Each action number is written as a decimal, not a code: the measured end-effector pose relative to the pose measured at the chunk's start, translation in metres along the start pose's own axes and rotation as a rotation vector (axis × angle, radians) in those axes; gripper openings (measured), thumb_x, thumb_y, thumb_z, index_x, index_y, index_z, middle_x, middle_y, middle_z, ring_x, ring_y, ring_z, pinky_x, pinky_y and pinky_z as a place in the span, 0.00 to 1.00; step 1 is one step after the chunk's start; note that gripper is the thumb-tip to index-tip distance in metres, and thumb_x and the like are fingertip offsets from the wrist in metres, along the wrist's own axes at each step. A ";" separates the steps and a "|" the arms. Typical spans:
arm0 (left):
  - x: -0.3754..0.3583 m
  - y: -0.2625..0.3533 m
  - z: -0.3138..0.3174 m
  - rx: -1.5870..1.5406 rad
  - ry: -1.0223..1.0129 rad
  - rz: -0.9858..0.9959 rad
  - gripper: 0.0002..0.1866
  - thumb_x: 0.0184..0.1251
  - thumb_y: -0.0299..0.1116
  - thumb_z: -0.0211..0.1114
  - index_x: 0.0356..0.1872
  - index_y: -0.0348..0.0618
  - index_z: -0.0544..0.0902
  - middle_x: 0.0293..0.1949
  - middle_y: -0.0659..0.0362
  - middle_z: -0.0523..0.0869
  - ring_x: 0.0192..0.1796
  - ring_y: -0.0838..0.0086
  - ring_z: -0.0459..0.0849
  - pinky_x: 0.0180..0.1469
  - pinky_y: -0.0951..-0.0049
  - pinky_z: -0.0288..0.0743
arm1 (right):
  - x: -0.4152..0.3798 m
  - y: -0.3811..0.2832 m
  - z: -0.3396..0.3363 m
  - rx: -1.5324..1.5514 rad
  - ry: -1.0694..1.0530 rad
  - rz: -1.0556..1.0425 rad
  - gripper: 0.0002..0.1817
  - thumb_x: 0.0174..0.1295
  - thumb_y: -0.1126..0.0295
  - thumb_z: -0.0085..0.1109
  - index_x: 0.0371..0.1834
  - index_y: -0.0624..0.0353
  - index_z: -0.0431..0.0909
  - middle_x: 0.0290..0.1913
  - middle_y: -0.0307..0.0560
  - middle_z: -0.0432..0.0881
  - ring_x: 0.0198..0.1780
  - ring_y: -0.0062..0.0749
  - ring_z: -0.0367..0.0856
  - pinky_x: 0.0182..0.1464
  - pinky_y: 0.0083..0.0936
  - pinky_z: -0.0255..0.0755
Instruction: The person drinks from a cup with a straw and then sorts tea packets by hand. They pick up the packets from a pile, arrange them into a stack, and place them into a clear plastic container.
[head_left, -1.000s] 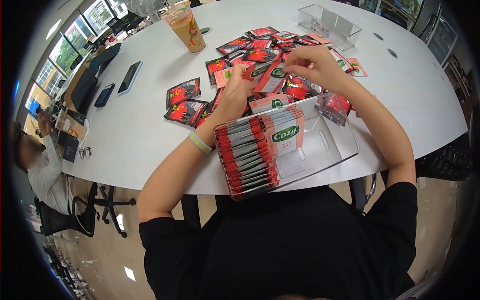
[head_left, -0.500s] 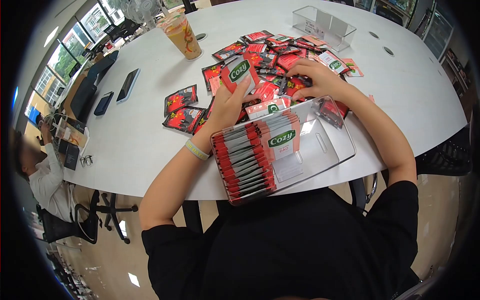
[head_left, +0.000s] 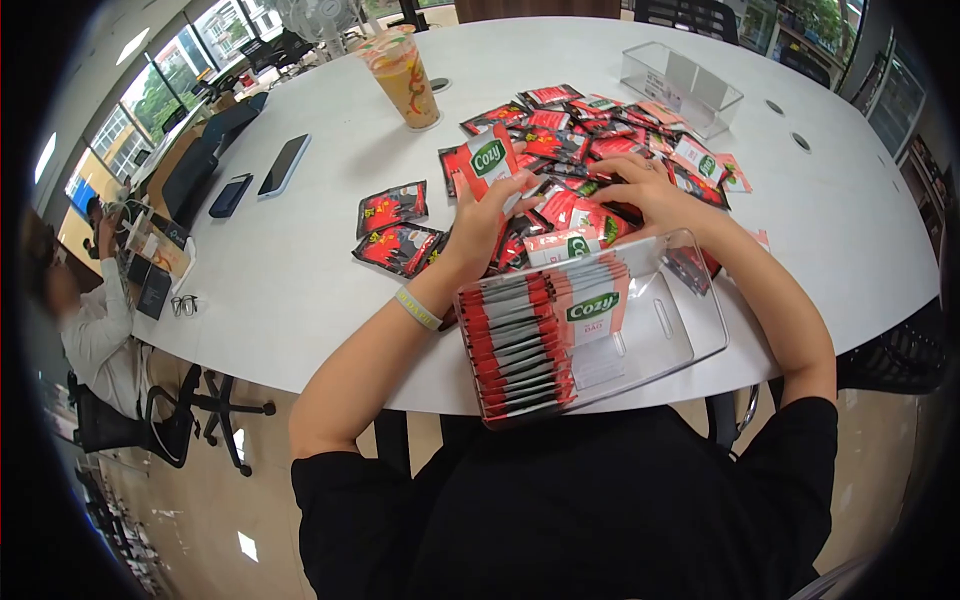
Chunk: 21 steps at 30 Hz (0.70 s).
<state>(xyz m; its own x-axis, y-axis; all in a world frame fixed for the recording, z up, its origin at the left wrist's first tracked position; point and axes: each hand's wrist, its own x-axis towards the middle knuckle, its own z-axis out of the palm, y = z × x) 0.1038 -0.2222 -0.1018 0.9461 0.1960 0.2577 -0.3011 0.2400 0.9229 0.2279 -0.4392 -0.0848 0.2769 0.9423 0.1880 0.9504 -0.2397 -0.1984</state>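
Note:
Between the thumb and fingers of my left hand point(head_left: 478, 232) is a red and pink Cozy sachet point(head_left: 487, 157), held up at the near left side of a loose pile of sachets point(head_left: 555, 146). My right hand point(head_left: 655, 198) reaches into the pile from the right, fingers curved and apart over a pink sachet point(head_left: 585, 212); its fingertips are partly hidden. Close to my body, a clear plastic box point(head_left: 660, 345) rests tilted at the table edge. Inside, a row of red and grey sachets point(head_left: 510, 345) stands on the left beside a pink Cozy stack point(head_left: 595, 305).
Another clear box point(head_left: 682, 95) stands behind the pile. A plastic cup of orange drink point(head_left: 403, 85) is at the back left. Further left lie a phone point(head_left: 284, 165), a dark blue case point(head_left: 231, 196) and glasses point(head_left: 184, 306). A seated person point(head_left: 95, 320) is at far left.
The view has shifted, so the table's things appear further right and slightly lower. My left hand still holds the Cozy sachet. My right hand's fingers have shifted over the pile, showing more pink sachet.

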 end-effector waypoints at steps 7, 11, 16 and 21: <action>0.002 -0.012 -0.009 -0.115 0.016 0.055 0.15 0.65 0.36 0.54 0.46 0.36 0.75 0.48 0.54 0.75 0.57 0.68 0.72 0.58 0.63 0.68 | 0.009 -0.012 -0.010 0.507 0.073 0.159 0.20 0.46 0.65 0.66 0.42 0.62 0.76 0.37 0.40 0.78 0.41 0.26 0.76 0.44 0.24 0.65; 0.000 -0.006 -0.005 -0.062 0.008 0.043 0.15 0.65 0.35 0.56 0.50 0.41 0.72 0.50 0.56 0.74 0.54 0.70 0.74 0.50 0.66 0.74 | 0.024 -0.023 -0.016 0.892 0.257 0.233 0.15 0.52 0.71 0.60 0.42 0.67 0.77 0.31 0.36 0.77 0.32 0.14 0.74 0.35 0.13 0.67; 0.005 -0.008 -0.002 0.001 0.053 0.044 0.36 0.63 0.38 0.60 0.65 0.43 0.48 0.47 0.57 0.75 0.48 0.72 0.78 0.41 0.75 0.75 | 0.047 -0.011 -0.019 1.103 0.212 0.244 0.12 0.54 0.73 0.55 0.41 0.65 0.78 0.29 0.35 0.78 0.32 0.12 0.73 0.33 0.12 0.65; 0.002 0.000 -0.001 0.079 0.025 0.036 0.44 0.62 0.38 0.62 0.70 0.53 0.39 0.48 0.58 0.74 0.51 0.68 0.76 0.45 0.73 0.76 | 0.063 -0.017 -0.016 1.068 0.151 0.177 0.15 0.54 0.76 0.52 0.45 0.65 0.77 0.30 0.38 0.80 0.29 0.14 0.74 0.32 0.12 0.66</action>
